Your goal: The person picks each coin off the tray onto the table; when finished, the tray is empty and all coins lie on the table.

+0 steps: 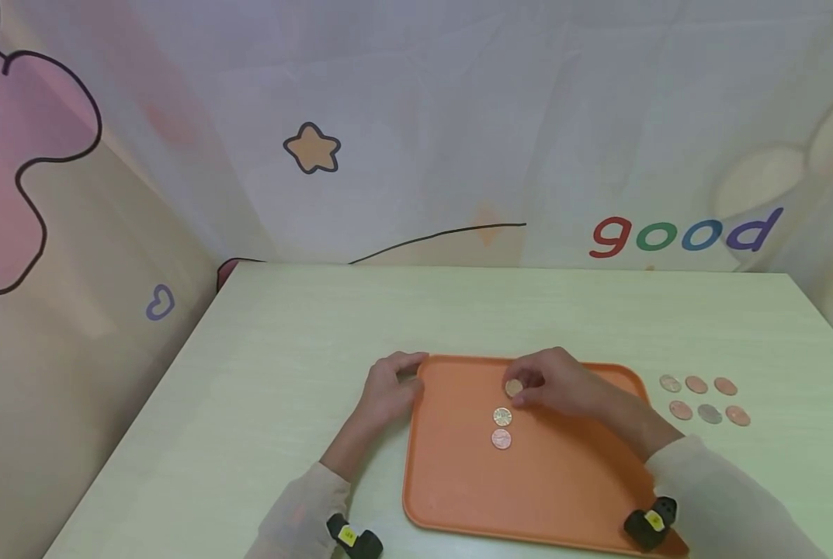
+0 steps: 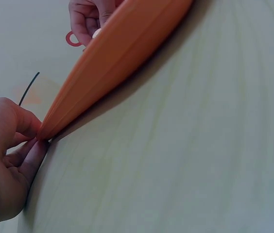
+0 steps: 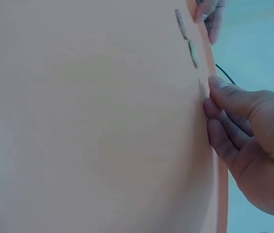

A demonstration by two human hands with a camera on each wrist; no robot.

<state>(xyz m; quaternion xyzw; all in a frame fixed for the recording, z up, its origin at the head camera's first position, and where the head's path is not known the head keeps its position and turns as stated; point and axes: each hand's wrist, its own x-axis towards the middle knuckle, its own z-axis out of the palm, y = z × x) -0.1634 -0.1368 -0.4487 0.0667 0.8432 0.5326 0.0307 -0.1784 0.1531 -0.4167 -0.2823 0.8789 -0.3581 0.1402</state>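
Observation:
An orange tray (image 1: 451,481) lies on the table. My left hand (image 1: 388,392) holds the tray at its far left corner; in the left wrist view, its thumb and fingers (image 2: 32,160) pinch the rim there. Over the far part of the tray, my right hand (image 1: 559,382) pinches a gold-coloured coin (image 1: 514,387) between thumb and fingers. Just below it on the tray are another gold-coloured coin (image 1: 502,417) and a pinkish copper coin (image 1: 501,439), lined up one beneath the other. The right wrist view shows those two coins edge-on, and the held one is mostly hidden.
Right of the tray, several coins sit in two rows on the pale table (image 1: 283,373), among them a silver coin (image 1: 709,414) and a copper coin (image 1: 737,416). A printed cloth (image 1: 423,140) with a star and the word "good" hangs behind the table.

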